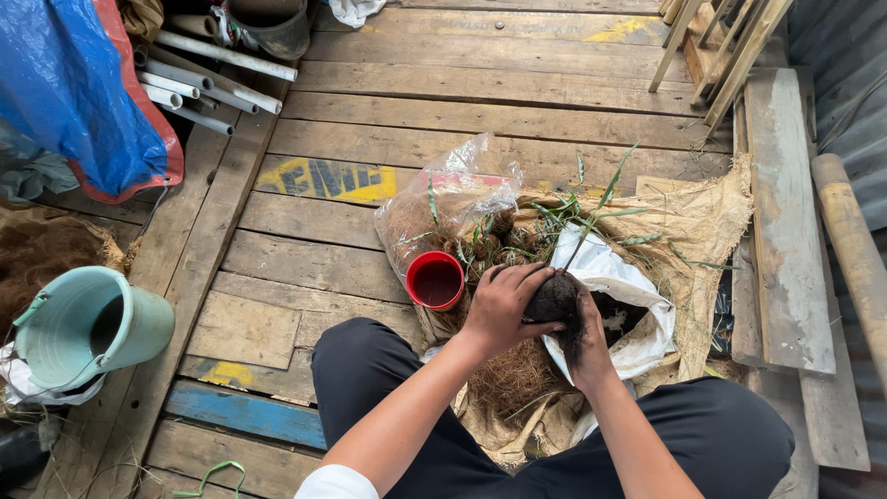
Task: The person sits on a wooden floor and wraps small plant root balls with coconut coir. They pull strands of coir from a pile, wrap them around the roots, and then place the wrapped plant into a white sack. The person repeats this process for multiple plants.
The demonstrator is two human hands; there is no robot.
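Both hands clamp one dark soil root ball (555, 300): left hand (499, 310) wraps its left side, fingers curled over the top; right hand (591, 346) cups from below-right. Thin green shoot (591, 222) runs up and away from the grip, long axis tilted right. Red cup (435, 280) sits just left of the left hand, nearer it; white sack (637, 286) lies under and right.

Both forearms extend forward from the bottom edge of the head view, bare, converging at centre. Left hand (499, 305): palm down, fingers curled over the top of a dark clump, thumb to the right. Right hand (591, 356): set beneath and behind the clump, wrist bent, fingers largely hidden. Both hands closed around it. Knees bent, in dark trousers.
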